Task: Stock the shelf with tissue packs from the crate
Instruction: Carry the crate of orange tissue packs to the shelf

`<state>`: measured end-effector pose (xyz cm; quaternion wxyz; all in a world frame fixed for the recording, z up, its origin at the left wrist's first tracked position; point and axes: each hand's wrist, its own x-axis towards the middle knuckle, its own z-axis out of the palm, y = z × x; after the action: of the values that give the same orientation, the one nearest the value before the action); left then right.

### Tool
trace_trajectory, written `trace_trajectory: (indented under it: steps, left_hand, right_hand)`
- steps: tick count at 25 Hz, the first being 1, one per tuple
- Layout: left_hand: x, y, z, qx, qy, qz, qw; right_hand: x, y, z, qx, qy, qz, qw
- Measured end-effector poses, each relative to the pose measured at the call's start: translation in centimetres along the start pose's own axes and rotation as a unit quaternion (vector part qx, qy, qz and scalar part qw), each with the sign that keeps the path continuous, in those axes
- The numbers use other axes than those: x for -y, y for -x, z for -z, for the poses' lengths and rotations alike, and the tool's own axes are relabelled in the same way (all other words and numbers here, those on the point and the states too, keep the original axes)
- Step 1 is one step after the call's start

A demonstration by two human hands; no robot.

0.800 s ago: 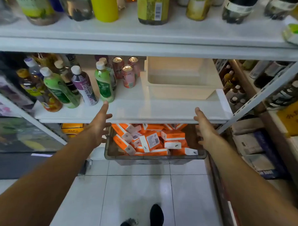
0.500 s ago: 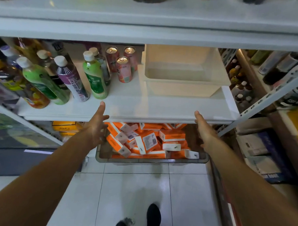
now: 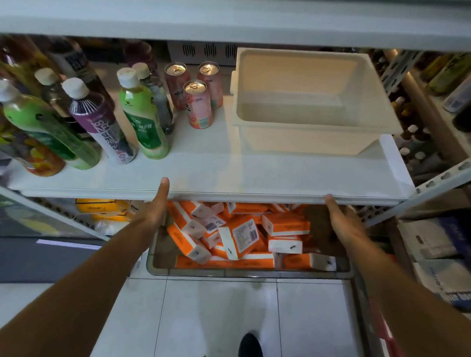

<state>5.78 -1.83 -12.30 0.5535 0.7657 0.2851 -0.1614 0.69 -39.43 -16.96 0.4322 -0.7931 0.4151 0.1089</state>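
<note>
A clear crate (image 3: 249, 274) stands on the floor under the white shelf (image 3: 229, 175), holding several orange-and-white tissue packs (image 3: 240, 236) in a loose heap. My left hand (image 3: 153, 210) reaches under the shelf's front edge above the crate's left side, thumb up at the edge, its fingers hidden below the shelf. My right hand (image 3: 340, 218) reaches the same way over the crate's right side, fingers also hidden. An empty cream plastic bin (image 3: 313, 100) sits on the shelf at the right.
Drink bottles (image 3: 140, 112) and three pink cans (image 3: 198, 104) fill the shelf's left and middle. Yellow packs (image 3: 101, 207) lie below at the left. Boxes (image 3: 442, 241) are stacked at the right. A metal shelf upright (image 3: 445, 176) slants at the right. My shoe (image 3: 249, 350) is on the tiled floor.
My view has tilted down and closer to the middle shelf. Both hands have slid forward, their fingers going beneath the shelf's front edge over the crate.
</note>
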Motion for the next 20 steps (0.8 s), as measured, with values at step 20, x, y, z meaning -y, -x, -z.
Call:
trace_trajectory:
  steps: [20]
  left_hand:
    - [1.9, -3.2, -0.8, -0.008, 0.000, 0.054, 0.998]
  right_hand:
    - [-1.6, -3.1, 1.8, 0.142, -0.129, 0.029, 0.981]
